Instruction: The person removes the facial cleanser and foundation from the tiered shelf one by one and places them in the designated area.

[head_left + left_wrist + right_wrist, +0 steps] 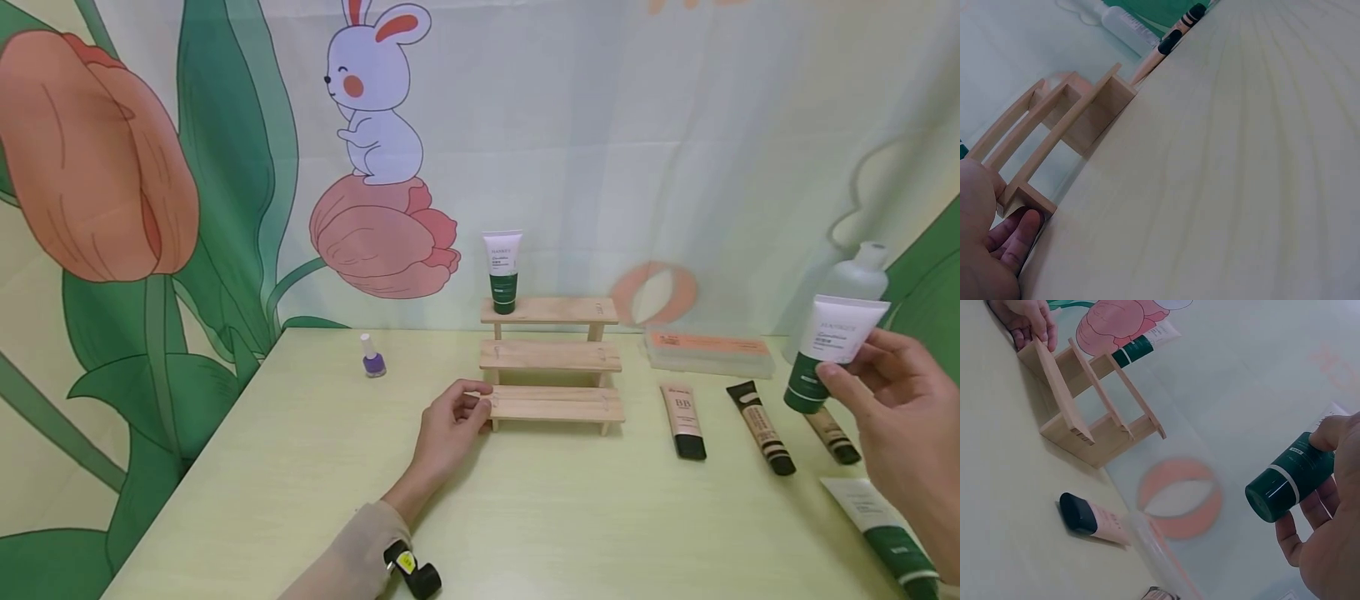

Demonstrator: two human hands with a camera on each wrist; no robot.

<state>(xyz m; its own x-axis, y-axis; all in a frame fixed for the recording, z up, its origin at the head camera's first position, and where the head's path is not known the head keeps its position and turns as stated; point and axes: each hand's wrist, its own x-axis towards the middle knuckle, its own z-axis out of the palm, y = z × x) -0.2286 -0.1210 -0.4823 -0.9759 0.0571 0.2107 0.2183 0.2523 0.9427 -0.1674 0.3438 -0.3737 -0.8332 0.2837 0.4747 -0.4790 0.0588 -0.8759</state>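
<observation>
A three-step wooden stand point(551, 358) stands near the back of the table, with a white and green tube point(503, 273) upright at the left of its top step. My left hand point(452, 425) grips the left end of the lowest step, thumb above and fingers tucked beneath, as the left wrist view shows. Off to the right, my right hand point(903, 408) holds another white and green cosmetic tube point(1294, 469) between thumb and fingers, raised above the table with its green cap end down. A third, larger white and green tube point(896, 546) lies below that hand.
A BB cream tube point(682, 417), a black and beige tube point(761, 427) and a partly covered similar tube point(836, 437) lie right of the stand. Behind them are a flat clear box point(708, 352) and a translucent bottle point(858, 273). Purple nail polish point(373, 358) stands left.
</observation>
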